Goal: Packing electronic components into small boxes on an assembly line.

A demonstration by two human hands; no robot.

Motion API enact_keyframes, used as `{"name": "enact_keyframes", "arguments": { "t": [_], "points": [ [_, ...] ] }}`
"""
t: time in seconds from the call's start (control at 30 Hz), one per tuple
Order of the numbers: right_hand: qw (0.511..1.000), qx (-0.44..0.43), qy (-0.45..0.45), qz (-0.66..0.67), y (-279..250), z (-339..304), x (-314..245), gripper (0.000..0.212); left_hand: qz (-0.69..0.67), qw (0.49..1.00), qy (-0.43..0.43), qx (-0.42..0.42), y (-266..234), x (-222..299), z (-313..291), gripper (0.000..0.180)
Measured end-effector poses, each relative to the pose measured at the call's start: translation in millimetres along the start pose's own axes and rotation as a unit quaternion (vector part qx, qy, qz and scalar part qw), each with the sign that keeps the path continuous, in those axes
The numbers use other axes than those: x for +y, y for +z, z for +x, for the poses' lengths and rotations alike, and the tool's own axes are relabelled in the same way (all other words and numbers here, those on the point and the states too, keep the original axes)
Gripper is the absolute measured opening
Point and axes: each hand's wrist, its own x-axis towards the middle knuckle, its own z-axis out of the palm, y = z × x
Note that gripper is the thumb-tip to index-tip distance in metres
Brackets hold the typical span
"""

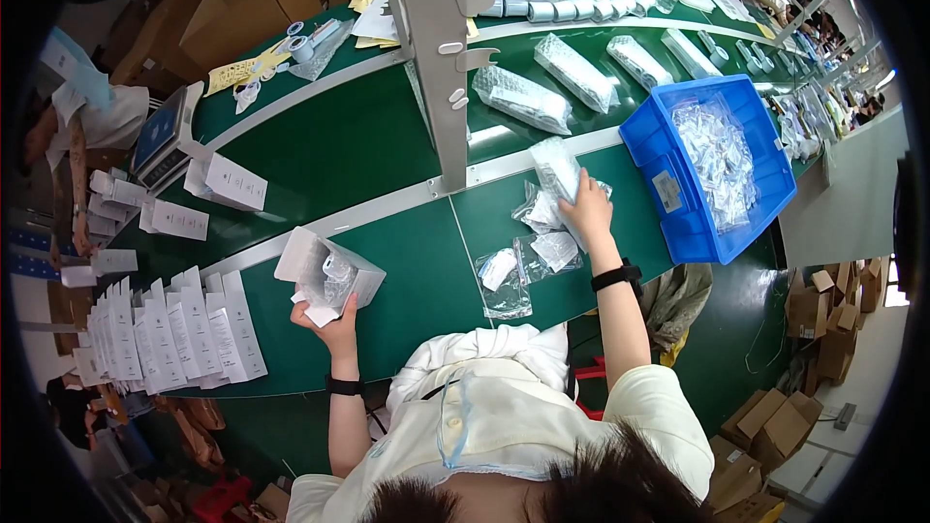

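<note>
The open white cardboard carton (363, 280) is in your left hand (334, 327), above the near part of the green tabletop (417, 276), its mouth tilted toward you. That hand is clamped on the carton's near lower edge, its forearm rising almost straight from below; some of the fingers are hidden by the carton, and the clear plastic-wrapped contents (337, 276) are too jumbled to make out. Well apart from it, your right hand (589, 213) reaches forward at the end of a nearly straight arm that leans inward, thumb and fingers closed on the near end of a long, translucent bubble-wrap packet (554, 163). What the packet holds is obscured by the wrap, and you cannot tell whether it is lifted or resting. Just below that hand lie small clear plastic bags (506, 302) with whitish contents, partly overlapping. To the right, the deep blue plastic bin (675, 218) holds a heap of clear bags (715, 160) whose individual pieces blur together. At far left, the standing row of white cartons (184, 334) overlaps, hiding most of their faces.
</note>
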Motion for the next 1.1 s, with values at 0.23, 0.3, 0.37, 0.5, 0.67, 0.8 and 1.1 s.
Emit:
{"name": "enact_keyframes", "arguments": {
  "t": [0.23, 0.3, 0.37, 0.5, 0.67, 0.8, 1.1],
  "points": [
    [0.994, -0.072, 0.083, 0.019, -6.4, 20.3, 21.5, 0.065, -0.006, 1.000, 0.000, -0.002, -2.3, -3.1, -4.7, 0.070],
    [0.994, -0.040, 0.097, 0.029, -31.1, 25.9, 30.9, 0.062, -0.002, 1.000, 0.004, 0.009, -5.4, -2.0, -8.0, 0.071],
    [0.990, -0.039, 0.132, -0.038, -48.1, 36.4, 44.7, 0.057, -0.007, 1.000, 0.019, 0.022, -1.8, 0.6, -7.7, 0.073],
    [0.972, -0.165, 0.118, -0.123, -21.7, 31.1, 78.5, 0.055, -0.006, 1.000, 0.011, 0.011, 5.1, 4.8, -4.6, 0.071],
    [0.984, -0.026, -0.177, -0.012, -19.0, 6.8, 18.6, 0.060, -0.060, 0.998, 0.016, -0.011, 22.3, 30.9, 0.4, 0.069],
    [0.923, -0.220, -0.314, -0.023, 4.5, -12.3, -5.4, 0.055, -0.122, 0.986, 0.068, -0.094, 48.3, 44.9, 7.7, 0.070],
    [0.942, -0.212, -0.221, 0.140, -37.4, 8.1, -2.8, 0.031, -0.079, 0.964, 0.068, -0.246, 68.6, 106.2, 30.7, 0.052]
  ]
}}
